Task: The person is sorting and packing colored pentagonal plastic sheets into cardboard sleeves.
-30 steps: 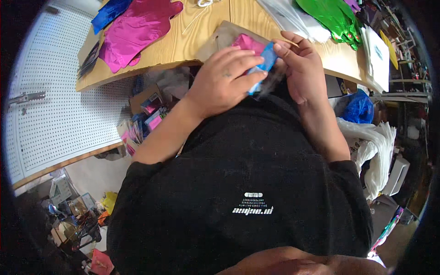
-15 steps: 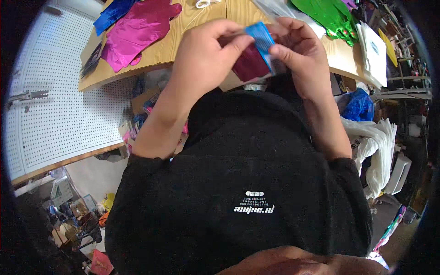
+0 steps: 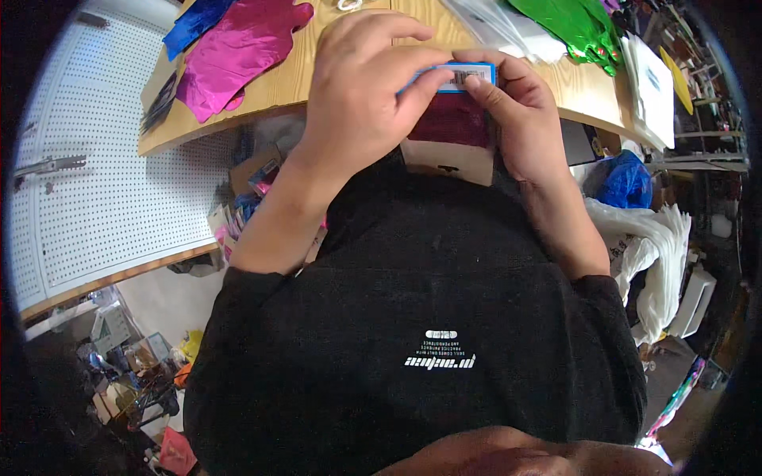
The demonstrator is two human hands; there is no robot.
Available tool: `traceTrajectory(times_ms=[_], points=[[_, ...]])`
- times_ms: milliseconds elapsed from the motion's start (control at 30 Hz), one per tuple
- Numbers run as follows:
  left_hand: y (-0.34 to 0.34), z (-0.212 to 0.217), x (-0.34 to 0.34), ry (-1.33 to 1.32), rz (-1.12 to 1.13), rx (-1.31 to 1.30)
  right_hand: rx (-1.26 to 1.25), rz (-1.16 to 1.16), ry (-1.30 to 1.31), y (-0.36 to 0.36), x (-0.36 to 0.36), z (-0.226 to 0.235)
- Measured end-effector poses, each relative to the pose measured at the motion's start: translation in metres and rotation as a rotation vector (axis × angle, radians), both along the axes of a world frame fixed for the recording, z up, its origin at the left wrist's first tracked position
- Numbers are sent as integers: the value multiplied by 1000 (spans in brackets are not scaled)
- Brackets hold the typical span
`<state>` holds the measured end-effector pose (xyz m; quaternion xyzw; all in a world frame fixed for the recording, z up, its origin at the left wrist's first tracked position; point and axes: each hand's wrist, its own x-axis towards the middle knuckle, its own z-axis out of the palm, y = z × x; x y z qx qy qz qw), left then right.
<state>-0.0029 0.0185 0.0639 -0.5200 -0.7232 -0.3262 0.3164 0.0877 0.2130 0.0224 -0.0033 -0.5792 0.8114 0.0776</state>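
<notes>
**Two hands pinching a small packet past the edge of a desk**

A person in a black shirt (image 3: 413,262) is holding a dark magenta packet (image 3: 448,123) just off the near edge of a wooden desk (image 3: 278,94). The left hand (image 3: 357,87) is pinching the left part of the packet's blue-edged card (image 3: 475,66) between thumb and forefinger, its other fingers spreading loosely. The right hand (image 3: 520,103) is clasping the card's right end, thumb pressing on the face, fingers curling behind. A pale flap (image 3: 448,163) with a dark slot is pointing toward the shirt. Fingers are covering much of the card, so whether it is folding over the packet is hard to tell.

Both grips are sitting at one end, so a slackening thumb could be sending the packet toward the lap rather than the desk. Uneven pulling could be leaving the card skewed or creased. The flap, hanging unsupported, could be bending if it is catching on the shirt.
</notes>
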Motion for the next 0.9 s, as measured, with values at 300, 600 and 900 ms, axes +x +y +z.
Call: traceTrajectory(times_ms=[300, 600, 900], points=[[27, -8, -39, 349, -354, 364, 322, 15, 120, -3, 9, 17], [4, 28, -9, -167, -86, -210, 607, 26, 167, -7, 16, 22], [15, -8, -22, 148, -201, 114, 629, 55, 105, -8, 20, 27]])
